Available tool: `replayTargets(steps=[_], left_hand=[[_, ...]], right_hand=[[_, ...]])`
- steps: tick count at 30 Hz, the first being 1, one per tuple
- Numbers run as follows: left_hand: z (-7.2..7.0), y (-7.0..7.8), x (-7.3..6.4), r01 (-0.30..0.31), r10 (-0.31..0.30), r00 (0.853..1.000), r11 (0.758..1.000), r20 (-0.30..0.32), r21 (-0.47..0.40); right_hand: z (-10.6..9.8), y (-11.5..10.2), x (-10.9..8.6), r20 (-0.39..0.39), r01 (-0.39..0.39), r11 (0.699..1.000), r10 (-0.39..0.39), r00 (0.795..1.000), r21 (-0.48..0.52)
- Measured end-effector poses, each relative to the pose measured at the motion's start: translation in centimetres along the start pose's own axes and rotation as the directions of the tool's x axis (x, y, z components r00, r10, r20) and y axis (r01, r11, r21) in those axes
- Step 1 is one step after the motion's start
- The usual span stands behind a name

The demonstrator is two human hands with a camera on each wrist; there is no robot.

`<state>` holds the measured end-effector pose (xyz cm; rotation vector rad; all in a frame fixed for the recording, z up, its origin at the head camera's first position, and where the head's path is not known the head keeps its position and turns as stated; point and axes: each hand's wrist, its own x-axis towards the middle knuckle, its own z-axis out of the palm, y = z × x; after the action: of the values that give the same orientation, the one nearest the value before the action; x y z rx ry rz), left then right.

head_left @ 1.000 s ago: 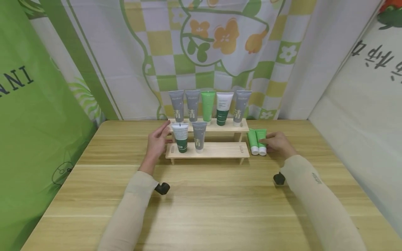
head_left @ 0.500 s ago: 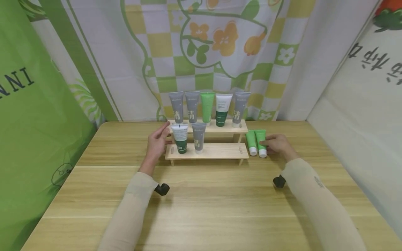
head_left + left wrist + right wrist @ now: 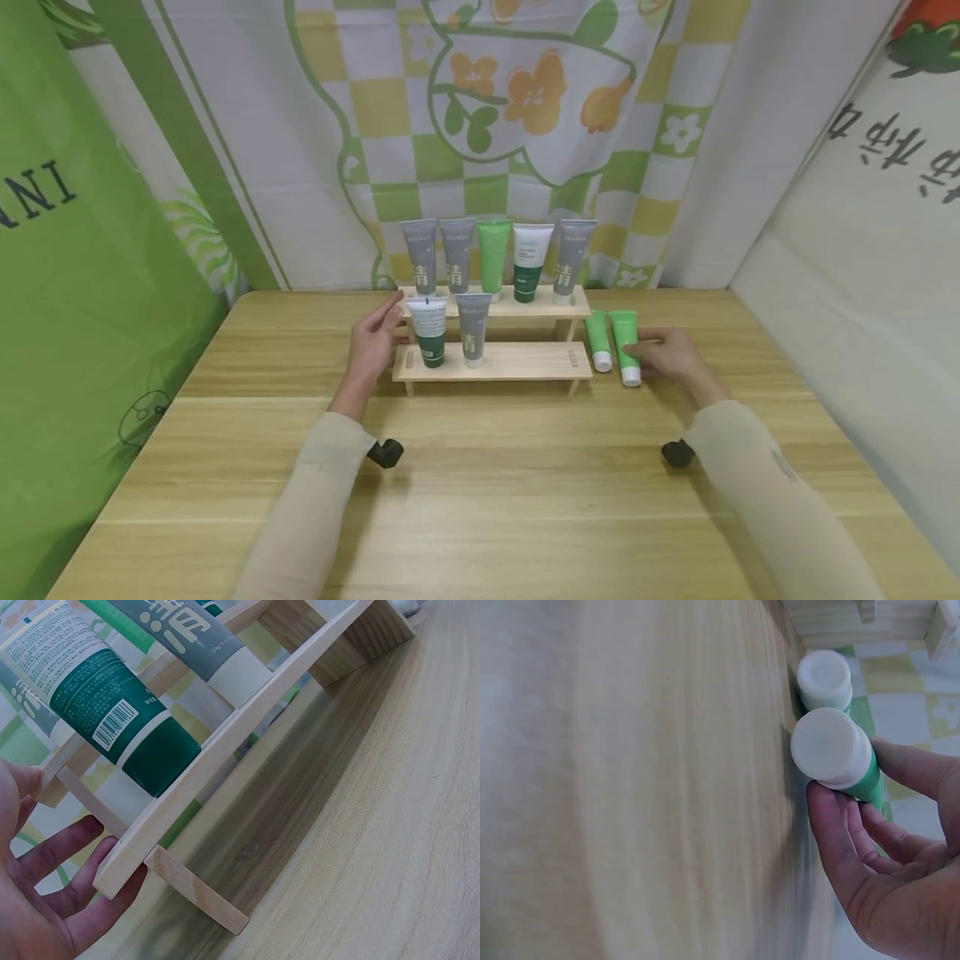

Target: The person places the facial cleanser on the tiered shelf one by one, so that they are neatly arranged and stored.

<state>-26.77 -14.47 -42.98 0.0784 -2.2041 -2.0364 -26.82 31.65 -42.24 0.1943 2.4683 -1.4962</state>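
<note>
My left hand rests against the left end of a two-tier wooden display stand, its fingers fairly straight. In the left wrist view, fingertips touch the end of the lower shelf and reach partly behind it. To the right of the stand, my right hand pinches a green squeeze tube with a white cap, between thumb and fingers. A second green tube lies beside it, closer to the stand. In the right wrist view, both white caps face the camera.
On the lower shelf stand a white-and-green tube and a grey tube. Several tubes, including a green one and a white-and-green one, line the upper shelf. A patterned curtain hangs behind the wooden table.
My right hand has drawn the outer green tube slightly right and toward me, so a gap now parts the two green tubes. The left hand stays at the stand.
</note>
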Motion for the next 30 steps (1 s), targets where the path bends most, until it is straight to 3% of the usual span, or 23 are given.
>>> replayTargets(steps=[12,21,30], left_hand=[[0.0,-0.2,0.2,0.003,-0.003,1.000,1.000,-0.009,0.015],[0.0,-0.1,0.0,-0.006,0.006,1.000,0.999,-0.021,0.042],[0.0,0.1,-0.1,0.011,-0.010,1.000,0.999,-0.017,0.047]], right_hand=[[1.0,-0.6,-2.8,0.001,0.111,0.993,-0.111,0.994,0.036],[2.5,-2.4,-5.1,-0.010,0.165,0.986,-0.164,0.986,0.037],[3.5,-4.0,-6.0,-0.012,0.221,0.970,-0.221,0.975,0.099]])
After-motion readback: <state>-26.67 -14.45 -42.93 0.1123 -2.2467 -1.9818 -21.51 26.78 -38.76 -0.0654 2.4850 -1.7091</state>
